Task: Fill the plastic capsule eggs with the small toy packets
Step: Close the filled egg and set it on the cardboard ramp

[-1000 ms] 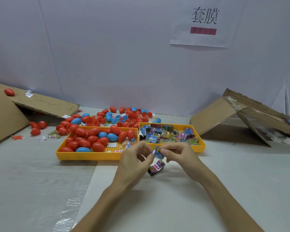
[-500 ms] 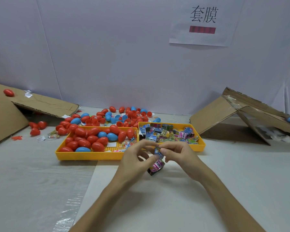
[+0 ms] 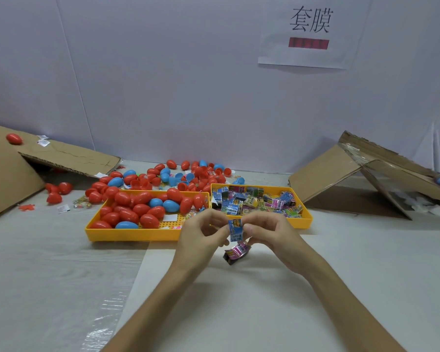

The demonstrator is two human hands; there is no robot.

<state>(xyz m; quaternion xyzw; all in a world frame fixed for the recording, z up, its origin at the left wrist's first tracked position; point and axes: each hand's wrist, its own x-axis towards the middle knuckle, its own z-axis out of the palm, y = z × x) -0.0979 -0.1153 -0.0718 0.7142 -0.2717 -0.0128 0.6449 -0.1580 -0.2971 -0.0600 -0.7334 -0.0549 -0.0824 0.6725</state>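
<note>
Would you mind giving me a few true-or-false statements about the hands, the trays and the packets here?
1. The left hand and the right hand both pinch a blue packet. True.
2. The left yellow tray holds only blue ones. False: most eggs in it are red, a few blue.
3. The right yellow tray holds small packets. True.
4. The two trays stand far apart. False: they sit side by side.

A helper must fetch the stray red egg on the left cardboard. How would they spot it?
Look to the big cardboard sheet at the far left. Near its top edge sits one red egg, alone beside small white slips, unlike the eggs heaped around the yellow trays.
</note>
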